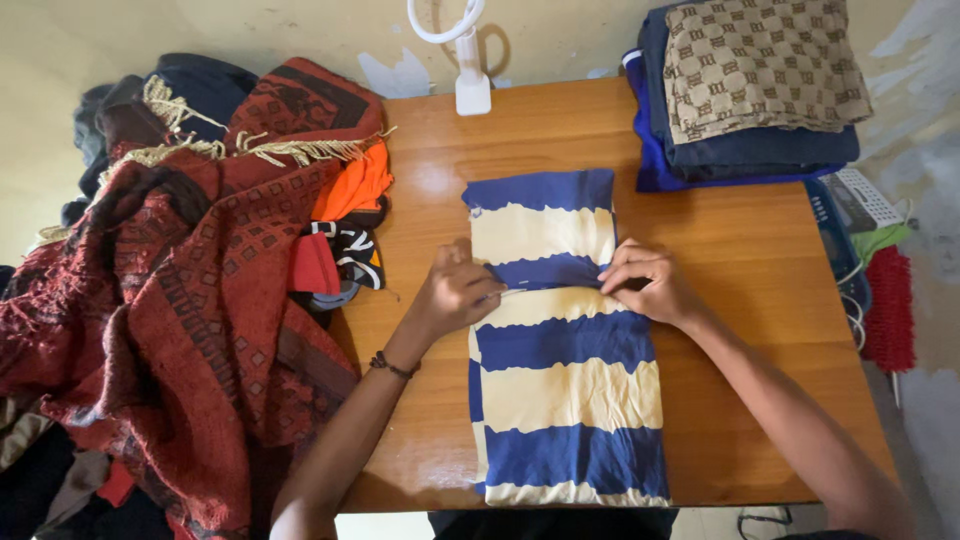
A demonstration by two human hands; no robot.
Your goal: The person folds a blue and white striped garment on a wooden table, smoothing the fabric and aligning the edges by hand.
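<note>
I see both hands pinching a fold across the striped shirt, which lies lengthwise mid-table: left hand fingers closed on the left edge, right hand fingers curled on the right edge. Red blanket heaped at left, folded stack back right, white lamp at the far edge.

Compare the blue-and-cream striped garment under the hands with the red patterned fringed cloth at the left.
The blue-and-cream striped garment lies flat in a narrow folded strip on the wooden table; the red patterned fringed cloth sits crumpled in a heap, hanging over the table's edge. The garment has broad stripes, the cloth small squares. The left hand and right hand pinch the garment; nothing touches the cloth. Both are fabric.
</note>
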